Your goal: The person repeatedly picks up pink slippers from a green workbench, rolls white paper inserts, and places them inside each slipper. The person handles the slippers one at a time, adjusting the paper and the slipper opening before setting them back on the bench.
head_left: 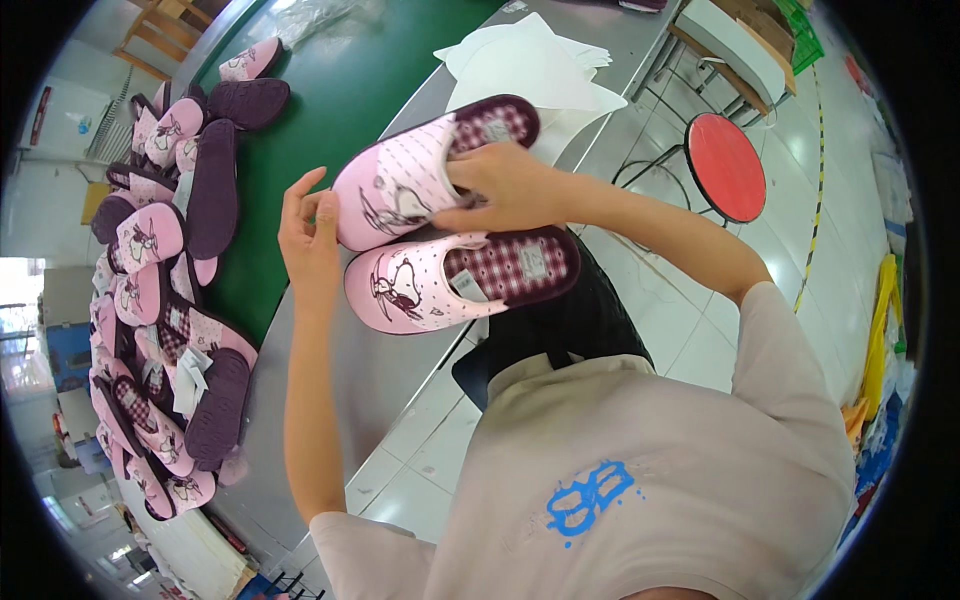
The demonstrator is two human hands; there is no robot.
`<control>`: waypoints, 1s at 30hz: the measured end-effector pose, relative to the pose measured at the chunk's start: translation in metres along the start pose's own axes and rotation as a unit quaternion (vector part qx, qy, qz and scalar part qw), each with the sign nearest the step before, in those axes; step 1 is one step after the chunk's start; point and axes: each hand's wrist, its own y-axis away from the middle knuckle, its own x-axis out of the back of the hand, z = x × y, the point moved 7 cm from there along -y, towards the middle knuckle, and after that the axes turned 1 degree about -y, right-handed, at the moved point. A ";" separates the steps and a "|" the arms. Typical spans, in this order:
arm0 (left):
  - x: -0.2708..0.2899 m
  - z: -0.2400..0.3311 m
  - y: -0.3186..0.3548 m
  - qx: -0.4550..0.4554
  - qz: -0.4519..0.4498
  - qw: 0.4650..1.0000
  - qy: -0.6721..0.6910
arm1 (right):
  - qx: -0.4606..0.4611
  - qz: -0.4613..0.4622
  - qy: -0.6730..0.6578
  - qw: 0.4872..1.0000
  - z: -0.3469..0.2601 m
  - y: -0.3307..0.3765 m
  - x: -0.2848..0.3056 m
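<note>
Two pink slippers with cartoon dog prints and checked dark-red insoles lie side by side, toes to the left. My right hand (510, 187) grips the farther slipper (395, 185), its fingers reaching into the foot opening and its thumb at the edge of the upper. At that slipper's toe is my left hand (308, 228), thumb and fingers apart, close against the toe edge without gripping it. The nearer slipper (410, 285) rests just below, in neither hand; a small white label (467, 287) shows inside its opening.
A heap of similar slippers (150, 240) with dark soles covers the left of the green-topped table (330, 100). White cut sheets (525, 65) lie at the far edge. To the right, a red round stool (725, 167) stands on the tiled floor.
</note>
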 end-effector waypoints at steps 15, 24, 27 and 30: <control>-0.015 0.074 0.133 -0.143 -0.021 0.955 -0.261 | 0.100 0.197 0.063 0.973 -0.019 0.024 -0.012; -0.072 0.073 0.179 -0.089 0.109 0.975 -0.170 | 0.013 0.256 -0.044 0.966 -0.004 0.006 0.000; -0.072 0.075 0.158 -0.111 0.086 0.975 -0.173 | 0.081 0.241 -0.085 0.963 -0.006 0.018 -0.005; -0.072 0.078 0.145 -0.113 0.109 0.973 -0.169 | 0.072 0.259 -0.102 0.958 -0.005 0.029 -0.012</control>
